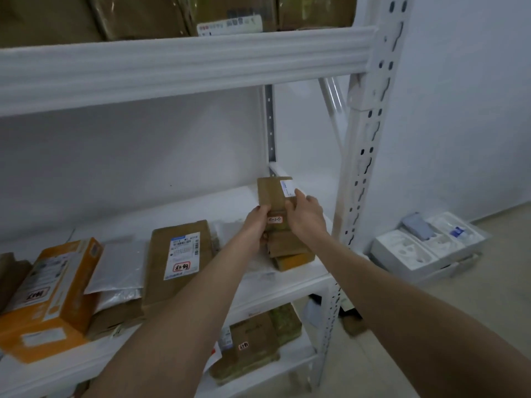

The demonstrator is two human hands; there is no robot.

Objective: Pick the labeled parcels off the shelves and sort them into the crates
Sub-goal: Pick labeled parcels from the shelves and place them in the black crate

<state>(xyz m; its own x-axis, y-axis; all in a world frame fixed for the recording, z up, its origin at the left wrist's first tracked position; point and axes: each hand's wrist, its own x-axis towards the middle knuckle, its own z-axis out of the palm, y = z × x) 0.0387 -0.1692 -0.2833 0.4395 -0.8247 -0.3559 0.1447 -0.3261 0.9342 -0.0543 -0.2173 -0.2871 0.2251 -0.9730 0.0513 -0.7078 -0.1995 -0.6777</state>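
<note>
both hands are up at the right end of the middle shelf (pixel 290 285), and the brown parcel (pixel 270 193) is held upright between them, right over a short stack of brown parcels (pixel 291 249). whether its bottom edge touches that stack, i can't tell. the left grip (pixel 256 222) curls round the parcel's lower left edge. the right grip (pixel 307 216) wraps the right edge, one fingertip up beside the white shipping label (pixel 287 188). a small handwritten sticker (pixel 275 219) shows between the hands. so the pick looks made, the sort not begun, and no crate is in view. risks from here: both grips sit low, so a quick swing could tip the top away. the stack lies close to the shelf's front edge, and a brushing wrist could drag it over. the steel upright (pixel 362 182) stands near on the right, easy to clip. misread the sticker and it goes in the wrong crate
</note>
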